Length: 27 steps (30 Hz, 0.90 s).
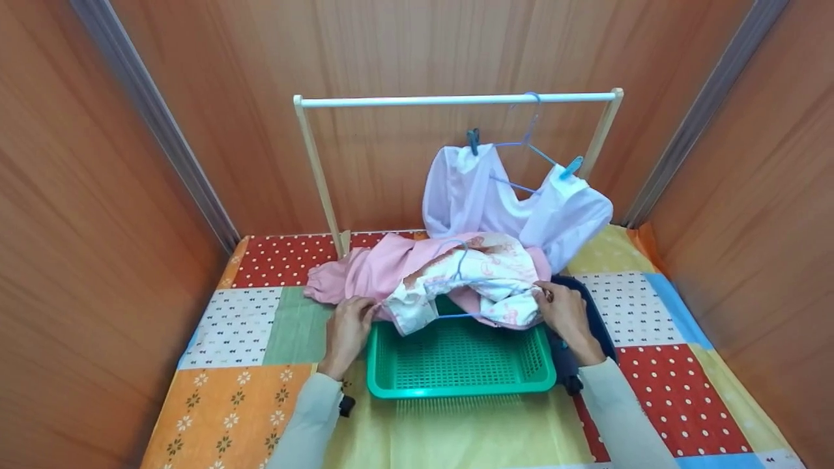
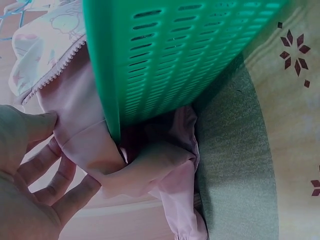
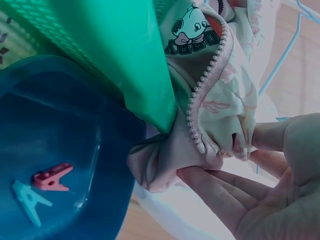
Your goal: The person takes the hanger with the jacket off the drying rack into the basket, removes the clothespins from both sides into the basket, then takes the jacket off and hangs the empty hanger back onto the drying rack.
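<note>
A pink zip jacket (image 1: 384,260) with a white printed lining lies across the back of the green basket (image 1: 462,393). A light blue hanger (image 1: 459,316) sits in the jacket's opening, its hook over the lining. My left hand (image 1: 348,332) pinches the jacket's left side between thumb and fingers; in the left wrist view the pink cloth (image 2: 82,105) hangs beside the basket wall. On the other side, my right hand (image 1: 568,317) grips the jacket near the zip edge, and the right wrist view shows the zip teeth (image 3: 202,82) and a dog print.
Behind, a rack with a white bar (image 1: 417,101) carries a white garment (image 1: 456,189) on a hanger, with a dark clothespin (image 1: 474,140) and a blue clothespin (image 1: 572,167). A dark blue basin (image 3: 60,110) at right contains a red clothespin (image 3: 52,177) and a teal clothespin (image 3: 30,200).
</note>
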{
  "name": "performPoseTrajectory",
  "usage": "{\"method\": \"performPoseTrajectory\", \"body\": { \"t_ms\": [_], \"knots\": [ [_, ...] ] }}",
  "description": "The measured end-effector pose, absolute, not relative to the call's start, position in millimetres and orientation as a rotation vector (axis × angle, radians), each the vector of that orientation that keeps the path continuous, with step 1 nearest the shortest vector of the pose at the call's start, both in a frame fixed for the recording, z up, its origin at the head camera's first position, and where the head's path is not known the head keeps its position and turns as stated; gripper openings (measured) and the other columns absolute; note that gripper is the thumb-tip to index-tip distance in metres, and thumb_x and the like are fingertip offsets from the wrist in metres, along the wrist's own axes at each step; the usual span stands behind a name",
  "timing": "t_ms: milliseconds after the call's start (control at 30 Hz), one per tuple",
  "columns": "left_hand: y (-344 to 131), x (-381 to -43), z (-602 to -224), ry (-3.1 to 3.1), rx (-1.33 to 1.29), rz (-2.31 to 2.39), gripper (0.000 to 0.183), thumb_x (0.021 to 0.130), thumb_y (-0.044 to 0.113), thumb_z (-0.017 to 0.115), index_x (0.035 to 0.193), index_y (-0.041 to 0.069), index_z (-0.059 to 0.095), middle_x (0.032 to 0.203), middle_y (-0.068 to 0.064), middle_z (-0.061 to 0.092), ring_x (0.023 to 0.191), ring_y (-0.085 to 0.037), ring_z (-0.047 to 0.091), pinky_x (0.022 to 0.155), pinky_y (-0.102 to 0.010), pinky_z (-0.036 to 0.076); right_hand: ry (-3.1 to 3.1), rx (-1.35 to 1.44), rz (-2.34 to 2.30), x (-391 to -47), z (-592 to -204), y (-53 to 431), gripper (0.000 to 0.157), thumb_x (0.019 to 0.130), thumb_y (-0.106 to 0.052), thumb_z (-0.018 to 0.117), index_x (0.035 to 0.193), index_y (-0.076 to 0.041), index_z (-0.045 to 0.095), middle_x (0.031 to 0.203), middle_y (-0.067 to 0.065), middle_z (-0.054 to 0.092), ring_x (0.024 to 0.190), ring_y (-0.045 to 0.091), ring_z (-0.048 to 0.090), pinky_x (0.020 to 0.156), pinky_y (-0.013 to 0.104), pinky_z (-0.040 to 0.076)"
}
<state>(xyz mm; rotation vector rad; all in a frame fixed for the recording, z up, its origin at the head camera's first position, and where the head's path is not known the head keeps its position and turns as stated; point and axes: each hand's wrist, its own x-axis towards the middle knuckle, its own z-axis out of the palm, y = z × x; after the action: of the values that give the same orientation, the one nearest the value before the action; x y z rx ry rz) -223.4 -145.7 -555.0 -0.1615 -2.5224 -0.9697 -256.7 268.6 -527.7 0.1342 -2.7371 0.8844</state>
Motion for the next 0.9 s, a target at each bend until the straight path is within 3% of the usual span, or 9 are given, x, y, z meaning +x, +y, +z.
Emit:
{"method": "performPoseTrajectory", "body": {
  "t_ms": [300, 533, 900],
  "knots": [
    [-144.9, -226.1, -557.7, -2.510, -0.163, -0.982, 0.016, 0.097, 0.016, 0.073, 0.107, 0.006, 0.079, 0.103, -0.009, 0.074, 0.097, -0.030, 0.068, 0.085, -0.049, 0.057, -2.717, 0.125, 0.872, -259.3, -529.2, 270.4, 0.026, 0.100, -0.013, 0.065, 0.121, 0.000, 0.074, 0.092, 0.018, 0.074, 0.080, 0.036, 0.068, 0.075, 0.058, 0.049],
    [-145.7, -220.9, -561.8, -2.487, -0.149, -0.968, 0.015, 0.097, 0.015, 0.073, 0.106, 0.005, 0.079, 0.104, -0.009, 0.075, 0.099, -0.031, 0.068, 0.084, -0.050, 0.057, -2.698, 0.151, 0.878, -255.0, -531.5, 269.0, 0.025, 0.101, -0.012, 0.064, 0.121, 0.000, 0.074, 0.083, 0.014, 0.071, 0.070, 0.030, 0.062, 0.070, 0.055, 0.049],
    [-146.6, -221.3, -562.8, -2.502, -0.153, -0.984, 0.015, 0.098, 0.017, 0.072, 0.106, 0.006, 0.079, 0.104, -0.008, 0.075, 0.099, -0.030, 0.068, 0.085, -0.049, 0.056, -2.649, 0.084, 0.930, -256.6, -537.0, 272.2, 0.024, 0.100, -0.007, 0.064, 0.121, 0.001, 0.074, 0.091, 0.019, 0.074, 0.072, 0.031, 0.063, 0.072, 0.055, 0.050]
  ]
}}
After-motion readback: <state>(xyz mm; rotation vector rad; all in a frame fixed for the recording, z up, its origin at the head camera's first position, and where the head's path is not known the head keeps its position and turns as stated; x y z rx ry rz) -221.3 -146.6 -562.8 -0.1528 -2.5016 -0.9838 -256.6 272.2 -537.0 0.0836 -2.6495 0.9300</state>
